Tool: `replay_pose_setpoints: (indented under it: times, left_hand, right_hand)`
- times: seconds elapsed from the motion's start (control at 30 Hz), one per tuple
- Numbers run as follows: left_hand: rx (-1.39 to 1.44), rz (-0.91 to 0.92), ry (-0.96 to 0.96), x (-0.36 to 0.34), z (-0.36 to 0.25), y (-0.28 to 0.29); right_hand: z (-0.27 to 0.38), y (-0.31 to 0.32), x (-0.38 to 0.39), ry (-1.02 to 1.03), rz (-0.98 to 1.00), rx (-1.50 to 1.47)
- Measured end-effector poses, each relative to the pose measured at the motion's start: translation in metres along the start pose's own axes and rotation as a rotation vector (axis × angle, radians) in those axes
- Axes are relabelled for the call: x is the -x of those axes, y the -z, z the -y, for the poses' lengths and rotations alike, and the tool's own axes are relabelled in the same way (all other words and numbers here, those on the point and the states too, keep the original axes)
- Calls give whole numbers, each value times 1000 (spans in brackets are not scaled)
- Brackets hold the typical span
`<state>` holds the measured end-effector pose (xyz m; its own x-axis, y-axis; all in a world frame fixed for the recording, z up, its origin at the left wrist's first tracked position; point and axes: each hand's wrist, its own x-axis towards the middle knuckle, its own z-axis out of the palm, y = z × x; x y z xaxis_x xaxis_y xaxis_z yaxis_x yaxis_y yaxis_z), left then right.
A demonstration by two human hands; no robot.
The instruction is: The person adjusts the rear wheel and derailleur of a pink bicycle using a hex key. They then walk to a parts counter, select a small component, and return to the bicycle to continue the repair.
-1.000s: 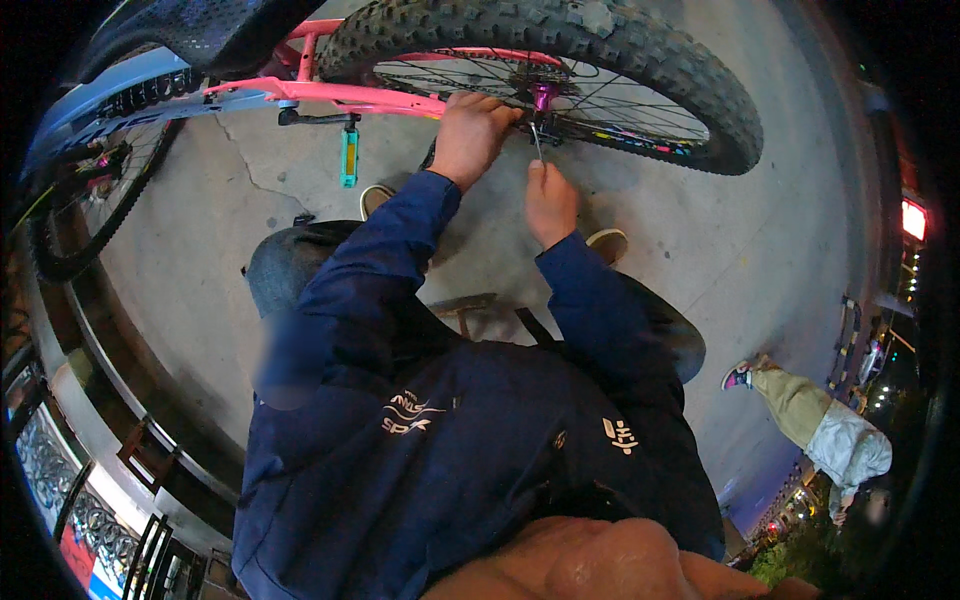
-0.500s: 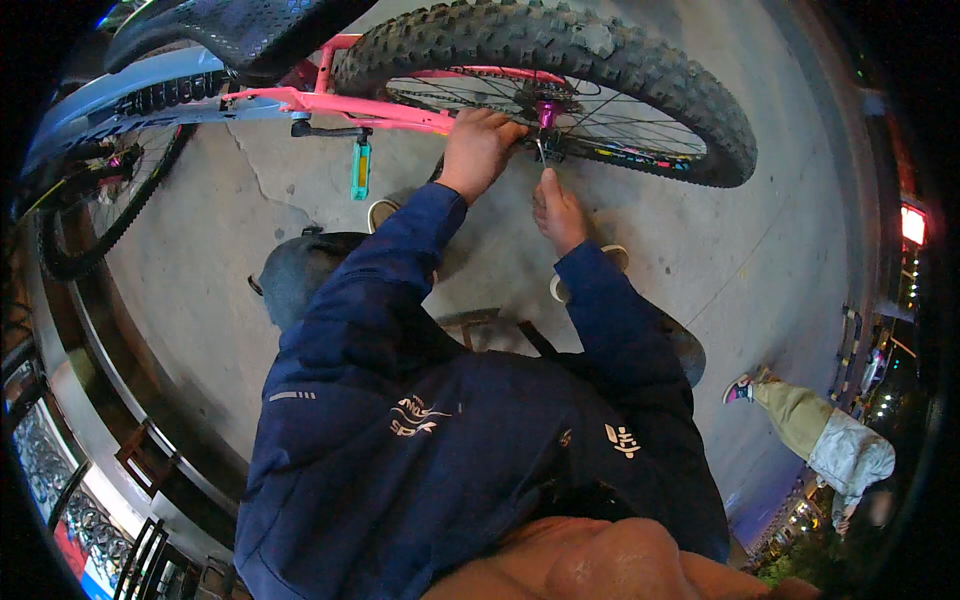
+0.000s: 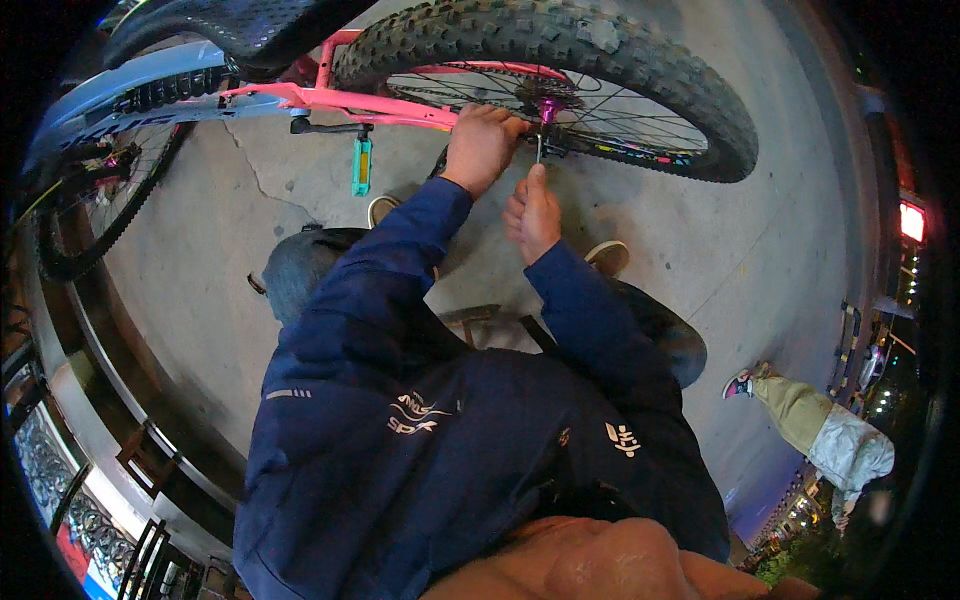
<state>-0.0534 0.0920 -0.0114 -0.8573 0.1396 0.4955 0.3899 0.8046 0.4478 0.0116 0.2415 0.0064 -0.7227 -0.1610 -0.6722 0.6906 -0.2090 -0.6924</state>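
A pink-and-blue bicycle (image 3: 335, 100) stands across the top of the view, its knobby rear tyre (image 3: 690, 90) at the upper right. My left hand (image 3: 483, 148) is closed around the end of the pink frame's rear stay, beside the purple hub (image 3: 546, 108); its fingertips are partly hidden. My right hand (image 3: 535, 212) grips a slim silver wrench-like tool (image 3: 540, 150), thumb stretched along it. The tool's far end meets the axle area just below the hub; its exact tip is too small to make out.
A teal pedal (image 3: 361, 165) hangs left of my hands, and the black saddle (image 3: 230, 40) is above it. My shoes (image 3: 608, 257) rest on the concrete floor (image 3: 720, 240). Another person (image 3: 820, 430) stands at the far right. A ledge with railings (image 3: 130, 440) runs along the left.
My right hand has swung a little left and down, and the tool has turned from slanting to nearly upright in view. My left hand has stayed almost in place.
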Motion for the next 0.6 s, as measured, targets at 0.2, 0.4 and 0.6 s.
replay_pose_setpoints:
  times: [0.2, 0.4, 0.6]
  left_hand:
    - [2, 27, -37, -4, -16, 30]
    - [2, -148, -19, 12, -60, 129]
    - [-424, -486, 48, 40, -71, 372]
  right_hand:
    - [-8, 30, -20, 800, -185, 644]
    - [-18, 29, -12, 717, -120, 608]
    - [29, 35, 46, 739, 93, 584]
